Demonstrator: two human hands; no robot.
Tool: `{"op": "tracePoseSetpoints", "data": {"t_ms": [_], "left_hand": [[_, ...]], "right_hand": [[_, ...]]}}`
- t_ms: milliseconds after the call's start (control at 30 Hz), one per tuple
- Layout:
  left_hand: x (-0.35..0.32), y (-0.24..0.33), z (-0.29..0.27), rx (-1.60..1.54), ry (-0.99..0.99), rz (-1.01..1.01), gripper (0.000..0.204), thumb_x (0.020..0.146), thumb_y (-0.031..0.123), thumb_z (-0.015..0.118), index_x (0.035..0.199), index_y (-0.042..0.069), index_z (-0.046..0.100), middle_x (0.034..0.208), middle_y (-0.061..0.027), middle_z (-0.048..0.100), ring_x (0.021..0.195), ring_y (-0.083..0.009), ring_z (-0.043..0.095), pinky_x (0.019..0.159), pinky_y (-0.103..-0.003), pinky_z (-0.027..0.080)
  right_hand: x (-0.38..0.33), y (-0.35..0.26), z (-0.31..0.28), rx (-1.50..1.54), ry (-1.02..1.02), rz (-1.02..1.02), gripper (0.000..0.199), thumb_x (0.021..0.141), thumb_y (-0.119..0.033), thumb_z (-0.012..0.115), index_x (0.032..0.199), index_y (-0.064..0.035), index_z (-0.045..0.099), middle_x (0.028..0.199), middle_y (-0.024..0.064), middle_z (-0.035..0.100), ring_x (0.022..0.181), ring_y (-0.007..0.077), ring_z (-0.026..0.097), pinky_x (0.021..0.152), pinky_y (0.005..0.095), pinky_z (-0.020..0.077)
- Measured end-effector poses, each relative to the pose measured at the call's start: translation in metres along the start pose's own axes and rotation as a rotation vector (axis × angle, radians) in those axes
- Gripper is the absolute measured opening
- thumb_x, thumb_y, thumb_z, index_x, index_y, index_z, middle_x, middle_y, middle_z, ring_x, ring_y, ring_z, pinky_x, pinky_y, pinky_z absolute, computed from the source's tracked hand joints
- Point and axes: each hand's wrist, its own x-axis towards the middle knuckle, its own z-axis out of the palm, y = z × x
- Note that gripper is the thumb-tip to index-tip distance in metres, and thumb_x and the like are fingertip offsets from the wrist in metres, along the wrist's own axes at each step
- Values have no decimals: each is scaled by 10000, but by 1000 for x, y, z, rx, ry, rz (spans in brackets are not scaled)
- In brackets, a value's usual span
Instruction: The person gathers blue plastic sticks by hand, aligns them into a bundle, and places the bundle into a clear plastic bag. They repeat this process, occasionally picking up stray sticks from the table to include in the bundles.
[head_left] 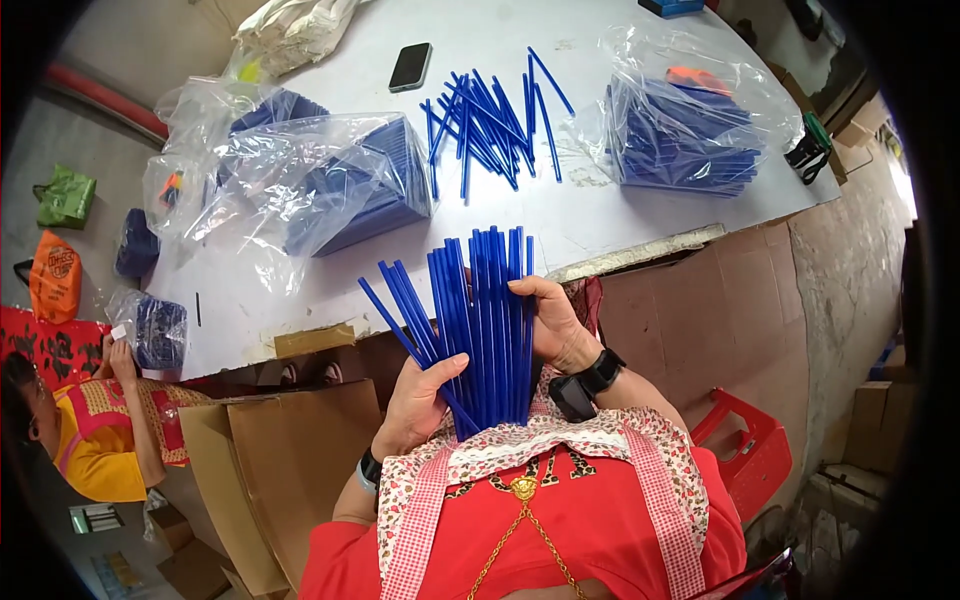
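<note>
A fanned bundle of long blue plastic sticks, which look like straws or thin tubes, is held upright in front of my chest. My left hand is closed round the lower left of the bundle, its thumb across the front. Higher up on the right side, my right hand grips the sticks with its thumb on top. Several sticks at the left splay away from the others. Beyond my hands, a loose pile of the same blue sticks lies on the white table.
Clear plastic bags of stacked blue sticks stand on the table, one bag at left, another bag at right. A black phone lies at the back. A cardboard box and a person in yellow are at left; a red stool is at right.
</note>
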Motion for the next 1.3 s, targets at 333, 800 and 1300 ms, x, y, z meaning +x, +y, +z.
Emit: {"op": "tracePoseSetpoints", "data": {"t_ms": [333,800,1300], "left_hand": [[8,4,-5,-7,-35,-5,376,869,31,626,1234,32,533,1133,-69,624,1017,-160,604,913,-326,485],[25,-3,5,158,-56,29,299,874,46,635,1163,28,561,1054,-52,628,939,-120,607,856,-274,493],[186,71,59,412,67,468,225,885,48,600,1103,5,560,949,-66,602,823,-181,635,661,-335,568]], "right_hand": [[4,0,11,-64,89,-26,472,814,-65,579,1268,37,503,1184,187,610,1038,269,628,957,431,490],[4,-9,28,-424,206,-123,312,800,25,633,1099,-32,565,958,83,648,819,188,653,774,340,559],[-14,-73,18,-305,241,-392,586,804,9,657,1318,-75,388,941,72,597,851,180,599,753,342,518]]}}
